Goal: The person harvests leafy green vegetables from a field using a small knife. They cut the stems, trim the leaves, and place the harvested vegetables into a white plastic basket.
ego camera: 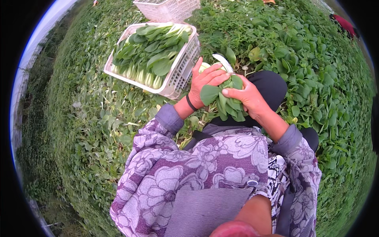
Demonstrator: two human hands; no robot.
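Observation:
A bunch of bok choy [228, 102] is held above my lap, its leaves pointing toward me. My right hand [250, 94] grips the leafy part, thumb on top. My left hand [205, 81] lies across the bunch, fingers stretched over it, with pale stalks [204, 67] showing between thumb and forefinger. Beyond the fingers, the curved metal blade of a knife [224, 62] sticks out beside my right forefinger; its handle is hidden, so which hand holds it is unclear. To the left stands a white plastic crate [180, 78] filled with bok choy [151, 51] in rows.
Another pale plastic crate [168, 10] stands behind the filled one. Growing bok choy [319, 86] covers the ground on the right. Low weeds and leaf litter [109, 130] spread on the left. My dark-clad knee [268, 89] is beside my right hand. Something red [345, 25] shows far right.

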